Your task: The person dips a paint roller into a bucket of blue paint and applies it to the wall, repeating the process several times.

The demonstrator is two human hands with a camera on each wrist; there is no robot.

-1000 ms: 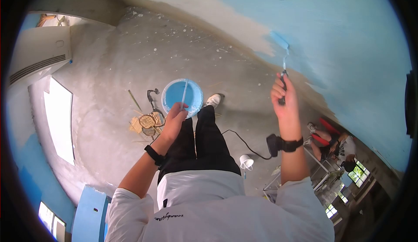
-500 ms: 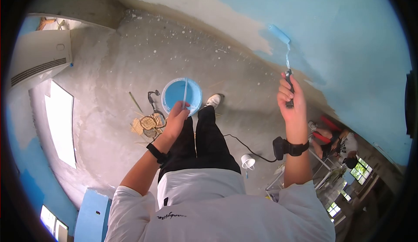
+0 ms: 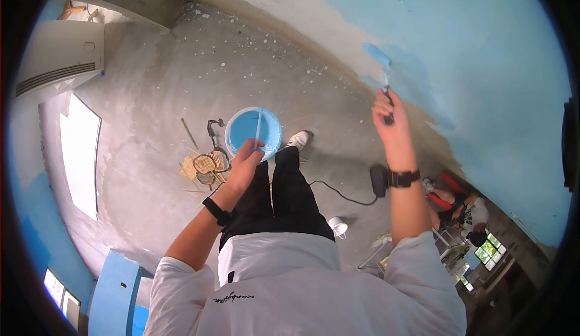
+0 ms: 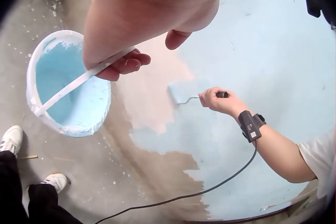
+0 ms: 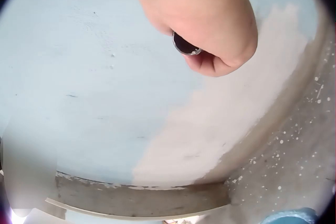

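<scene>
My left hand grips the white handle of a bucket streaked with light blue paint. In the left wrist view the fingers curl round this handle, which runs down to the bucket's rim. My right hand grips the dark handle of a paint roller, its blue sleeve lying against the wall. Around the roller, fresh darker blue borders a bare, pale patch. The right wrist view shows only the butt end of the roller's handle in the fist; the sleeve is hidden there.
Wicker-like pieces and a green stick lie left of the bucket on the paint-spotted floor. A white pail is near my legs. A black cable runs from my right wrist. Someone sits at the right.
The roller rose slightly in the head view, then moved left and a little down; my right hand has shifted left and up since half a second ago. The left hand keeps holding the bucket.
</scene>
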